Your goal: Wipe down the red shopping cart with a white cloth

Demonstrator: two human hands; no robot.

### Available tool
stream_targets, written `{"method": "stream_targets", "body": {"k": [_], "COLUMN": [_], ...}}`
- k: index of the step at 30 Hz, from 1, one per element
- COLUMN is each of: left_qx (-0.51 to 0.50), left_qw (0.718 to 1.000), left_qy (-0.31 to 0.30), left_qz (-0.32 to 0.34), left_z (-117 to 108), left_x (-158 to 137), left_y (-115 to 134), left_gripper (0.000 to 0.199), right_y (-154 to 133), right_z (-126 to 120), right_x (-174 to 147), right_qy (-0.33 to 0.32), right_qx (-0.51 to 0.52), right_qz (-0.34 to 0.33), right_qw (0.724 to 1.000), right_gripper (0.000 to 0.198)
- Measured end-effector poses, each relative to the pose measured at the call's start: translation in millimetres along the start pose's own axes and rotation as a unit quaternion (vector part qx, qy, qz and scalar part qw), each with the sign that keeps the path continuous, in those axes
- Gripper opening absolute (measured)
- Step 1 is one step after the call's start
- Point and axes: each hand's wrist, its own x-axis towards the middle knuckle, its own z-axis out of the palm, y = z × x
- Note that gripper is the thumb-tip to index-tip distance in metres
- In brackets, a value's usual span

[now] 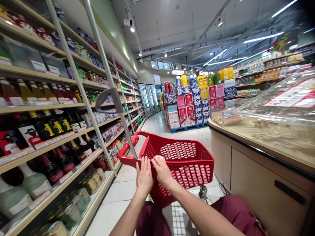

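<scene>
Both hands on the near rim now: left hand (144, 175) laid flat, fingers straight and close together, right hand (161, 170) just beside it, fingers bent over the edge, though how tightly it grips I can't tell. Under them, right in front of me, sits the red basket (194, 172), grey pull handle (111, 100) rising at its left. Bottle shelves (40, 105) flank me left, a counter (256, 164) right; stacked boxes (185, 111) stand ahead!
</scene>
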Motion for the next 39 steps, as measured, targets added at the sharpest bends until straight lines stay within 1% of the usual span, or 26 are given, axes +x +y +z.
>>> {"method": "stream_targets", "body": {"k": [2, 3, 4, 6, 8, 9, 10, 13, 15, 16, 18, 20, 21, 22, 25, 26, 27, 29, 31, 32, 33, 36, 37, 38, 39], "left_qx": [0.005, 0.005, 0.004, -0.002, -0.011, -0.014, -0.017, -0.018, -0.015, -0.013, -0.013, -0.021, -0.026, -0.029, -0.025, -0.021, -0.017, -0.011, -0.01, -0.014, -0.018, -0.033, -0.037, -0.04, -0.042], "left_qw": [1.0, 1.0, 1.0, 1.0, 0.999, 0.999, 0.998, 0.997, 0.997, 0.997, 0.997, 0.996, 0.995, 0.995, 0.995, 0.995, 0.995, 0.995, 0.995, 0.993, 0.992, 0.989, 0.989, 0.989, 0.988], "left_qy": [-0.001, -0.001, -0.001, -0.007, -0.02, -0.026, -0.033, -0.051, -0.056, -0.055, -0.052, -0.054, -0.057, -0.06, -0.061, -0.06, -0.058, -0.057, -0.064, -0.071, -0.077, -0.092, -0.095, -0.096, -0.096], "left_qz": [-0.001, 0.0, 0.002, 0.007, 0.023, 0.034, 0.045, 0.055, 0.057, 0.057, 0.062, 0.074, 0.079, 0.081, 0.071, 0.071, 0.074, 0.076, 0.082, 0.09, 0.099, 0.109, 0.108, 0.109, 0.111], "left_z": [1.3, 2.0, 2.8, 4.2, 5.3, 5.5, 5.5, 4.6, 4.1, 4.2, 5.2, 7.5, 8.9, 10.4, 14.2, 14.8, 14.9, 13.9, 12.0, 11.0, 10.1, 8.6, 8.6, 8.8, 9.1], "left_x": [1.6, 1.8, 1.8, 2.0, 3.2, 4.1, 5.0, 7.3, 8.3, 8.6, 9.2, 9.9, 10.2, 10.5, 11.0, 11.0, 11.1, 11.3, 12.0, 12.4, 12.9, 13.7, 13.8, 13.8, 13.9], "left_y": [0.8, 0.6, 1.0, 6.0, 17.6, 25.0, 32.5, 48.7, 52.4, 53.2, 55.9, 62.4, 66.7, 71.0, 79.5, 80.3, 80.6, 81.5, 85.4, 88.6, 92.0, 100.0, 101.1, 101.6, 101.8], "left_gripper": [0.063, 0.065, 0.066, 0.067, 0.066, 0.065, 0.065, 0.065, 0.066, 0.067, 0.069, 0.069, 0.068, 0.067, 0.065, 0.065, 0.065, 0.065, 0.066, 0.066, 0.066, 0.064, 0.064, 0.065, 0.066], "right_y": [12.6, 26.2, 42.4, 73.4, 90.2, 92.0, 90.9, 90.2, 105.9, 118.5, 145.8, 165.1, 169.7, 171.7, 174.4, 177.8, 182.8, 193.6, 197.9, 196.1, 192.3, 181.4, 181.5, 183.8, 187.5], "right_z": [-8.5, -17.7, -28.8, -50.3, -61.7, -62.1, -59.9, -51.7, -57.6, -64.8, -82.4, -95.5, -98.4, -99.1, -96.0, -96.0, -96.8, -99.0, -97.4, -94.6, -91.2, -86.9, -89.6, -94.0, -99.3], "right_x": [-6.0, -13.2, -21.9, -38.4, -46.9, -47.8, -47.2, -46.8, -55.4, -62.4, -77.2, -87.2, -89.4, -90.3, -91.8, -93.8, -96.7, -103.5, -107.8, -108.1, -107.3, -102.6, -101.8, -101.6, -101.9], "right_qy": [-0.003, -0.003, -0.003, 0.014, 0.013, 0.007, -0.002, -0.029, -0.029, -0.02, 0.009, 0.028, 0.03, 0.025, -0.006, -0.006, 0.004, 0.042, 0.07, 0.072, 0.066, 0.022, 0.011, 0.008, 0.013], "right_qx": [-0.007, -0.019, -0.034, -0.079, -0.107, -0.112, -0.111, -0.093, -0.101, -0.118, -0.162, -0.191, -0.197, -0.196, -0.164, -0.155, -0.152, -0.162, -0.176, -0.175, -0.166, -0.119, -0.11, -0.111, -0.12], "right_qz": [-0.022, -0.014, 0.001, 0.072, 0.11, 0.112, 0.102, 0.037, 0.028, 0.048, 0.117, 0.162, 0.17, 0.161, 0.082, 0.069, 0.075, 0.129, 0.178, 0.18, 0.165, 0.083, 0.072, 0.08, 0.103], "right_qw": [1.0, 1.0, 0.999, 0.994, 0.988, 0.987, 0.989, 0.995, 0.994, 0.992, 0.98, 0.968, 0.965, 0.967, 0.983, 0.985, 0.986, 0.977, 0.966, 0.965, 0.97, 0.989, 0.991, 0.991, 0.987], "right_gripper": [0.043, 0.042, 0.042, 0.042, 0.042, 0.042, 0.042, 0.044, 0.044, 0.043, 0.042, 0.042, 0.042, 0.043, 0.046, 0.047, 0.047, 0.046, 0.046, 0.047, 0.048, 0.05, 0.048, 0.047, 0.045]}}
